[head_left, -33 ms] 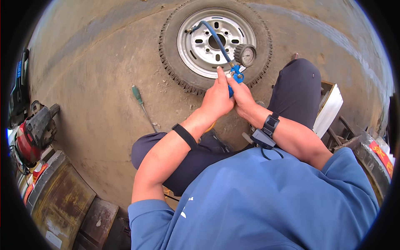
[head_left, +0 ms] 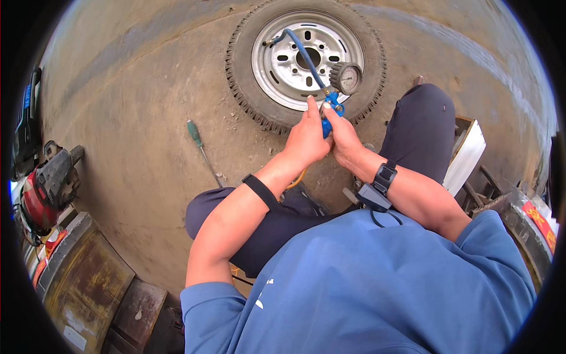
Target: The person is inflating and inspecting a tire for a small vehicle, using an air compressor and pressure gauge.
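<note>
Both of my hands are on a blue tyre inflator [head_left: 331,124] with a round dial gauge [head_left: 348,76] on top. My left hand [head_left: 305,137] grips it from the left, index finger pointing up beside it. My right hand [head_left: 345,137] is closed round it from the right, thumb on top. A blue hose [head_left: 309,56] runs from the inflator to the valve on the silver rim [head_left: 282,79] of a tyre [head_left: 242,65] lying flat on the floor. A green-handled screwdriver [head_left: 194,134] lies left of the tyre. The inflator's handle is mostly hidden by my fingers.
My dark-trousered knees flank my forearms. A red-and-black power tool [head_left: 44,194] and a dark tool [head_left: 26,124] sit at the far left, above worn metal pieces [head_left: 88,283]. A white box [head_left: 466,156] and metal parts [head_left: 519,218] are at the right. A yellow hose [head_left: 298,180] runs below my hands.
</note>
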{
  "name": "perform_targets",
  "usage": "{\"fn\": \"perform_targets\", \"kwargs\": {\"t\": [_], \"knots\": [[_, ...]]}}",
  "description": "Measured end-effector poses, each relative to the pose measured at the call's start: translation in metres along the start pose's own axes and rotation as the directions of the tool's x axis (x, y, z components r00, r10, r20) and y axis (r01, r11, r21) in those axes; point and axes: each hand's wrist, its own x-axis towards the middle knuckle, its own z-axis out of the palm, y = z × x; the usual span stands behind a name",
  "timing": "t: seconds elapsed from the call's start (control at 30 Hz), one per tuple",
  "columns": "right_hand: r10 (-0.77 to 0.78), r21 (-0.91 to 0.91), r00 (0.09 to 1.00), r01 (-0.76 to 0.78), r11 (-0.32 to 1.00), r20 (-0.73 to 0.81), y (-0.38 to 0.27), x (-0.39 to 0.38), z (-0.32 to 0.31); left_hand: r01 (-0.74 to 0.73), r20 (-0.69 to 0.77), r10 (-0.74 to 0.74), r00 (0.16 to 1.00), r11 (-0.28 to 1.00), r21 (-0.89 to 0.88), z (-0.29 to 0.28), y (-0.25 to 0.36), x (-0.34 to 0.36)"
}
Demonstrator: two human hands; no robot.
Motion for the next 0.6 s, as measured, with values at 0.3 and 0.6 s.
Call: {"fn": "perform_targets", "kwargs": {"t": [0.3,0.6], "knots": [[0.276,-0.151,0.936,-0.247,0.957,0.22,-0.019,-0.016,0.032,0.223,-0.132,-0.232,0.964,0.971,-0.08,-0.01,-0.033,-0.008],[0.472,-0.706,0.716,0.04,0.707,0.514,-0.012,-0.007,0.07,0.306,-0.32,-0.207,0.925,0.903,0.301,-0.088,-0.102,-0.04]]}}
